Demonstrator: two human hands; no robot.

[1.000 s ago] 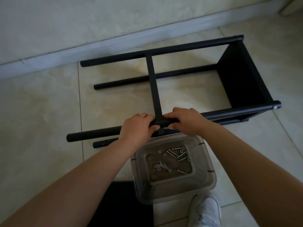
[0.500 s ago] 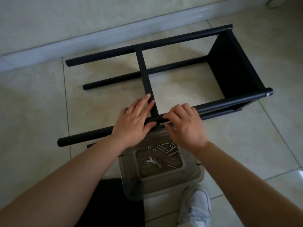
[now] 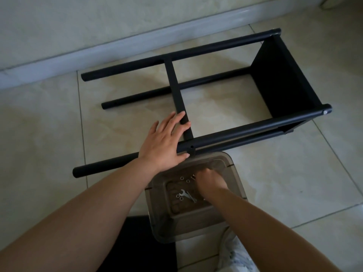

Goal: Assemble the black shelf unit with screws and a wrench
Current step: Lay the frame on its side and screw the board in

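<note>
Black shelf unit [image 3: 225, 132] on its side, posts left-to-right; left hand [image 3: 165, 140] flat on it, right hand's [image 3: 211, 178] grip indiscernible.

This looks like a room in a home. The floor [image 3: 275, 183] has big shiny cream tiles, and a plain pale wall [image 3: 98, 20] with a baseboard [image 3: 137, 46] stands far off.

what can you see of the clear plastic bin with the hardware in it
The bin is a smoky, see-through plastic tub with rounded corners and a flared rim, standing upright on the tile floor right by the near pole of the black frame. Inside lie a small wrench, several washers or nuts and some screws, partly hidden. The right hand reaches down into it with fingers curled among the hardware; whether it grips anything is unclear.
</note>
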